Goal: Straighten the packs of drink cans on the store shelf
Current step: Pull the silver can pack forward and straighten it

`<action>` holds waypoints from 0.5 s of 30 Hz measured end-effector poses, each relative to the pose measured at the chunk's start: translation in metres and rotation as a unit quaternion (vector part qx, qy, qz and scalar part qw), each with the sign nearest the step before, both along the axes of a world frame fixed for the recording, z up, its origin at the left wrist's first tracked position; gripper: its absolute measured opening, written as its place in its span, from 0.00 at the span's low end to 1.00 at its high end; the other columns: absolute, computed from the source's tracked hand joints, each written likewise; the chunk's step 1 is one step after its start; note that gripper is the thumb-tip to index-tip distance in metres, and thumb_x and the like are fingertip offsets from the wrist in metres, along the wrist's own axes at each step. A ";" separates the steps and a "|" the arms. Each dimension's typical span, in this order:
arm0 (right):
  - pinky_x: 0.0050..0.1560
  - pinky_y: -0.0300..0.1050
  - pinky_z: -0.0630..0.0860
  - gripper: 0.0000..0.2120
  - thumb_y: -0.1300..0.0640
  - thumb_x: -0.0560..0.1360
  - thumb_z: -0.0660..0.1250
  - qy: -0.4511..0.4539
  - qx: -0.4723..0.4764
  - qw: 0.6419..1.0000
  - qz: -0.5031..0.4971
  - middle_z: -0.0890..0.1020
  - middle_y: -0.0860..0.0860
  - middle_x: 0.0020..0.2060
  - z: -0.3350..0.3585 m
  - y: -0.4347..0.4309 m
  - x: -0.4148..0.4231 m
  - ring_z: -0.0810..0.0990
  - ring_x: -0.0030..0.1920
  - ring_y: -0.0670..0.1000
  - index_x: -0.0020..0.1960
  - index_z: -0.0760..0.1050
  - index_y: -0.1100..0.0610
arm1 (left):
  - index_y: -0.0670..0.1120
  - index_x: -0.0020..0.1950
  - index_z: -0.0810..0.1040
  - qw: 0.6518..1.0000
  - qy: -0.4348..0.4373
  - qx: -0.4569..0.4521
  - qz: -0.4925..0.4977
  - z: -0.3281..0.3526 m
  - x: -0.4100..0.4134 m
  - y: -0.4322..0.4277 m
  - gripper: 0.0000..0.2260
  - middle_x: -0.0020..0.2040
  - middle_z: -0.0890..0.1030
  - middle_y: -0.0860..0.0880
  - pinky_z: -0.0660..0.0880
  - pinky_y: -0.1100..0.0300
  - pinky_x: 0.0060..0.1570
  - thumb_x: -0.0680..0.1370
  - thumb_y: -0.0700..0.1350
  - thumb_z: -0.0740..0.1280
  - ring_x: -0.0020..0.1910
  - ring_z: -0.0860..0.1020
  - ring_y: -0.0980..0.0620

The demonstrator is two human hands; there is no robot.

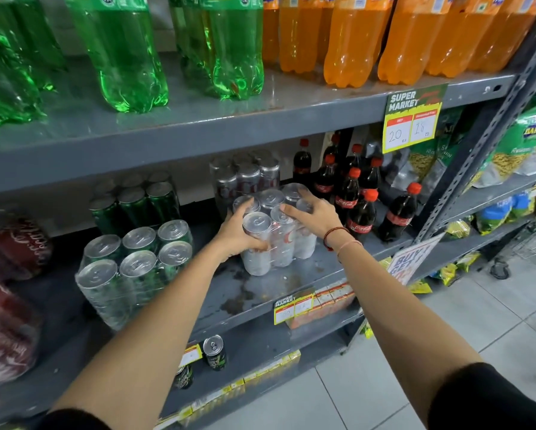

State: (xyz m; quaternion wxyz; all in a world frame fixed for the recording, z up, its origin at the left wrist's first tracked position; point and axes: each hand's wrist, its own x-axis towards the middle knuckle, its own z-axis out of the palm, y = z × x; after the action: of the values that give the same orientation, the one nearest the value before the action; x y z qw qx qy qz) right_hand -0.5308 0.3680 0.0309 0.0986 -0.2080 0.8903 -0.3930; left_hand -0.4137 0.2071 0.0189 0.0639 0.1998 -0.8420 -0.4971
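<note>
A shrink-wrapped pack of silver cans (279, 240) stands on the grey middle shelf (260, 290), turned at an angle to the shelf edge. My left hand (237, 232) grips its left side, fingers wrapped round the front-left can. My right hand (311, 214) rests on its top right, fingers spread over the can lids. Behind it stands a second silver pack (245, 178). To the left sits a wrapped pack of green cans (133, 268), with another green pack (136, 201) behind that.
Small cola bottles (356, 200) crowd the shelf right of the silver pack. Red can packs (9, 274) lie at far left. Large green and orange bottles (229, 48) fill the shelf above. Loose cans (214, 352) stand on the lower shelf. A tiled floor is at right.
</note>
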 end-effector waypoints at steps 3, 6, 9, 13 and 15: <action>0.62 0.51 0.72 0.37 0.33 0.66 0.68 0.003 -0.003 1.000 -0.003 0.75 0.60 0.59 0.002 0.004 0.006 0.73 0.62 0.60 0.68 0.70 0.53 | 0.58 0.74 0.58 1.000 0.008 -0.014 0.009 -0.004 0.004 0.003 0.49 0.72 0.64 0.47 0.69 0.51 0.65 0.58 0.41 0.79 0.69 0.67 0.47; 0.60 0.48 0.72 0.37 0.34 0.68 0.67 0.015 0.005 1.000 -0.002 0.74 0.60 0.59 0.004 0.010 0.015 0.74 0.60 0.60 0.70 0.67 0.51 | 0.59 0.73 0.59 1.000 0.009 -0.017 0.007 -0.005 0.012 0.008 0.50 0.72 0.65 0.48 0.69 0.48 0.66 0.57 0.42 0.79 0.68 0.67 0.46; 0.58 0.48 0.73 0.37 0.33 0.68 0.66 0.032 0.016 0.999 0.002 0.74 0.59 0.59 0.002 0.017 0.023 0.74 0.59 0.61 0.72 0.64 0.46 | 0.59 0.73 0.60 1.000 0.017 -0.017 0.005 -0.006 0.020 0.013 0.49 0.72 0.65 0.49 0.69 0.49 0.66 0.57 0.42 0.79 0.68 0.67 0.47; 0.59 0.50 0.73 0.37 0.33 0.68 0.66 0.033 0.013 0.999 -0.001 0.73 0.58 0.59 -0.001 0.026 0.032 0.74 0.59 0.61 0.73 0.63 0.44 | 0.59 0.73 0.58 0.999 0.021 -0.028 0.008 -0.007 0.031 0.025 0.48 0.72 0.64 0.49 0.68 0.52 0.65 0.59 0.42 0.78 0.68 0.66 0.48; 0.58 0.48 0.72 0.36 0.33 0.68 0.66 0.030 0.005 1.000 -0.002 0.73 0.58 0.59 0.000 0.030 0.037 0.74 0.58 0.60 0.72 0.63 0.44 | 0.58 0.74 0.57 0.999 0.025 -0.042 0.009 -0.007 0.035 0.030 0.50 0.72 0.64 0.48 0.67 0.52 0.66 0.58 0.42 0.79 0.69 0.65 0.47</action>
State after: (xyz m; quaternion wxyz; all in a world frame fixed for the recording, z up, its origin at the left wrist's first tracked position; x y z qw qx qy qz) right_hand -0.4941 0.3977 0.0304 0.0726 -0.2176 0.8950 -0.3826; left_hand -0.3787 0.2371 0.0121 0.0975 0.1924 -0.8582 -0.4658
